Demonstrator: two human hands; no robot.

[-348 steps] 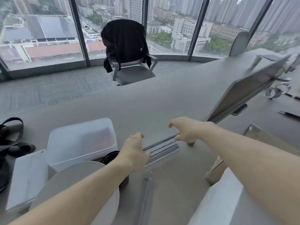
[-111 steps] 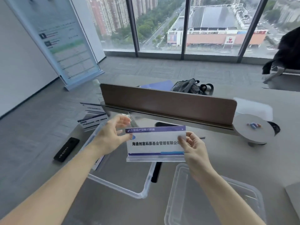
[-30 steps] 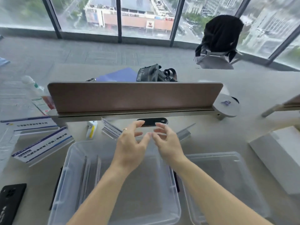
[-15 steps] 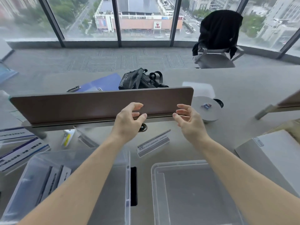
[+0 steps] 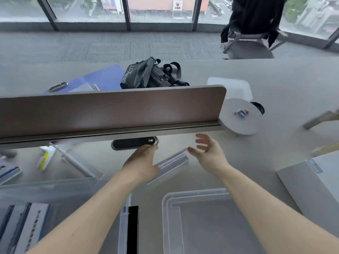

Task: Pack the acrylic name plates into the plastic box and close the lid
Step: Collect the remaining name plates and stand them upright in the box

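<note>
We see a clear acrylic name plate [image 5: 172,160] lying on the grey surface [image 5: 275,85] just before the brown divider panel [image 5: 110,109]. Our left hand [image 5: 142,165] rests over its near end, fingers spread; our right hand [image 5: 208,153] hovers open beside it. The clear plastic box [image 5: 55,187] sits nearer us, holding plates.

Low divider closes off the far side of the desk

The brown divider [image 5: 113,110] spans the frame's middle; below it, bare desk [image 5: 244,153] lies open at centre right, hemmed by the name plate [image 5: 173,160], the lid [image 5: 201,222] at lower centre and a white box [image 5: 311,189] at right.
</note>
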